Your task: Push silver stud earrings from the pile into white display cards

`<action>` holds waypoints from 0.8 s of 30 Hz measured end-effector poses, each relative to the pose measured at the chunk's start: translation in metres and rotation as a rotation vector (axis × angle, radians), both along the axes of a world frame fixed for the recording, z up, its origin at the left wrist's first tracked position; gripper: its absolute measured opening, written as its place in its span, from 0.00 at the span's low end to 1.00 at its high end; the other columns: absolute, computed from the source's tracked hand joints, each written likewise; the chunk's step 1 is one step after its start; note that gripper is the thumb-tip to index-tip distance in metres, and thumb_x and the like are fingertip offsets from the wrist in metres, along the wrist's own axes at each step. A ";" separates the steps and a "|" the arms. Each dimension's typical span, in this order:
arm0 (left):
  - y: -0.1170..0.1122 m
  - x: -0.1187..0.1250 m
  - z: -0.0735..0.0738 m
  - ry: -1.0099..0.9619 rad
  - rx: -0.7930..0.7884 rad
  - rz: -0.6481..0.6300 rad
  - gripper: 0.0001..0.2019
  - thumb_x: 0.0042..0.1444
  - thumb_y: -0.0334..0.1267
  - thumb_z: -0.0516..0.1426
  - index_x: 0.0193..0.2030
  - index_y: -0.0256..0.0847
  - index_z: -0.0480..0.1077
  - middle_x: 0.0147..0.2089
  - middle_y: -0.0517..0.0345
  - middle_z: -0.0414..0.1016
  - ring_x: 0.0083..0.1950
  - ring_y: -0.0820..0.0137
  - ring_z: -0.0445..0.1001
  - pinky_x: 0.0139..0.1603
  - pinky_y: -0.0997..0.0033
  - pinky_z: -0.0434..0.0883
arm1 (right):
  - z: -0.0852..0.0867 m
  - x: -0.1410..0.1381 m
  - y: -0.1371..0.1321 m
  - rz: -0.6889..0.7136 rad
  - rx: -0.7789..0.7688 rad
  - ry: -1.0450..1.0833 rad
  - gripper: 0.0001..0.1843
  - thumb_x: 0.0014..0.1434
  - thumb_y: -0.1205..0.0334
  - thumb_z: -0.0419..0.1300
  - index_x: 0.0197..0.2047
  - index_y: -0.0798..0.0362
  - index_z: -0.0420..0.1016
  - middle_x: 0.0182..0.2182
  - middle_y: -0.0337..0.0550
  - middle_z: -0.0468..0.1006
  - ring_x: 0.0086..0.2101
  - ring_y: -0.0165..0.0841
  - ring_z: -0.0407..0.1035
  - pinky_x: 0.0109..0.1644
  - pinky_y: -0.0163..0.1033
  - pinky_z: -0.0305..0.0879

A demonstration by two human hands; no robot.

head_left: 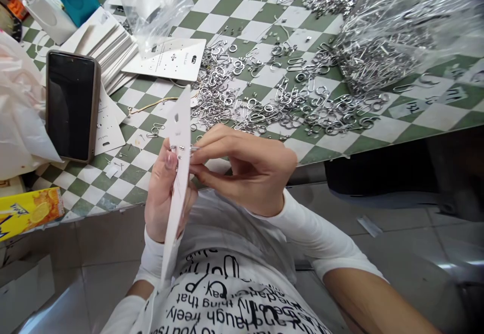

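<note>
My left hand [162,193] grips a white jewelry display card [177,188], which stands nearly edge-on in front of my chest. Its thumb presses beside several small metal studs [180,148] set in the card. On the card's right side my right hand [245,168] is closed in a pinch against the surface. What lies between those fingertips is mostly hidden; a bit of silvery metal shows there. Just beyond my hands, a loose heap of silver rings, clips and small earring pieces [219,92] spreads over the checkered table.
A clear bag of metal pins [378,52] lies at the right. On the left are a phone [71,105], stacked white cards [109,47], a printed card [170,59], a plastic bag [18,107] and a yellow carton [32,213]. The table's front edge [378,142] runs near my hands.
</note>
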State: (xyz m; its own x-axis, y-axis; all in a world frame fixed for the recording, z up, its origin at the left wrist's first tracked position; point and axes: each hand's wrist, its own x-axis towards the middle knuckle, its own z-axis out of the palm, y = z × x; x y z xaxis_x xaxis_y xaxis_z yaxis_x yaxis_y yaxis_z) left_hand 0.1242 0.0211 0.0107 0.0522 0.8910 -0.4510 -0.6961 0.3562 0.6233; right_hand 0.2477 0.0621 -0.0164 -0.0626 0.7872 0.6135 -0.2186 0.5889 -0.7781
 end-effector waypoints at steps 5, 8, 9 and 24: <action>-0.007 -0.005 -0.009 -0.004 0.162 -0.027 0.13 0.69 0.44 0.57 0.53 0.40 0.74 0.10 0.76 0.48 0.07 0.82 0.39 0.07 0.83 0.47 | 0.003 0.000 0.000 0.055 -0.075 0.021 0.08 0.57 0.77 0.67 0.37 0.56 0.81 0.33 0.44 0.83 0.35 0.31 0.77 0.40 0.39 0.79; -0.004 -0.002 -0.005 0.041 0.150 -0.028 0.10 0.67 0.45 0.59 0.49 0.43 0.73 0.11 0.76 0.48 0.06 0.81 0.41 0.06 0.80 0.46 | 0.002 0.001 -0.001 0.046 -0.082 0.000 0.08 0.58 0.76 0.67 0.38 0.55 0.81 0.33 0.42 0.82 0.35 0.30 0.77 0.40 0.39 0.79; -0.002 0.000 -0.003 0.054 0.141 -0.024 0.09 0.66 0.45 0.60 0.47 0.43 0.72 0.12 0.76 0.48 0.06 0.81 0.41 0.06 0.80 0.46 | 0.002 0.001 -0.002 0.037 -0.078 -0.007 0.08 0.58 0.76 0.67 0.38 0.54 0.80 0.33 0.42 0.82 0.35 0.31 0.77 0.40 0.40 0.79; -0.009 -0.008 -0.015 -0.034 0.155 -0.028 0.12 0.67 0.44 0.59 0.53 0.41 0.74 0.13 0.75 0.49 0.08 0.83 0.39 0.09 0.81 0.46 | 0.003 0.004 -0.004 0.018 -0.122 -0.015 0.08 0.57 0.77 0.67 0.38 0.57 0.80 0.32 0.44 0.81 0.34 0.31 0.76 0.39 0.41 0.77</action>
